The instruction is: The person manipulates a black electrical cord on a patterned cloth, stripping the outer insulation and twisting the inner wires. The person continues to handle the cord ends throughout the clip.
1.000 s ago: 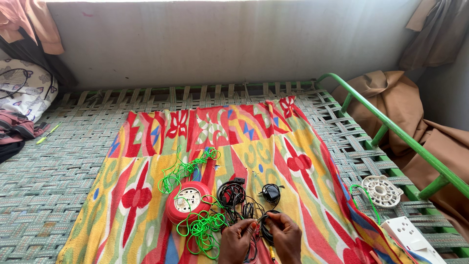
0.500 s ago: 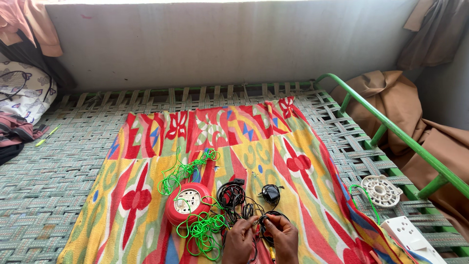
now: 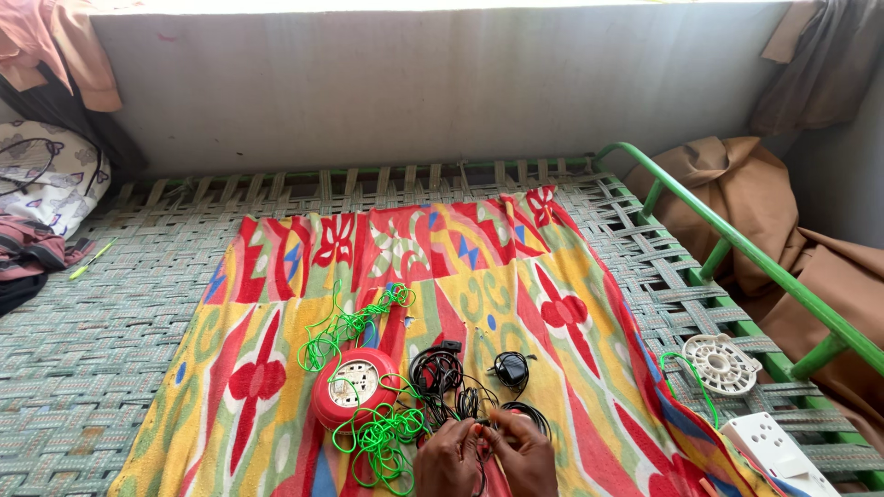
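While left hand & right hand pinch black cables, red reel sits nearby

Both my hands are low at the bottom edge of view, pressed close together. My left hand sits knuckles up, fingers curled inward and pinched toward the middle. My right hand mirrors it, back of the hand facing up, fingertips bent down and meeting the left's. Wrists are cut off by the frame; no forearms show.
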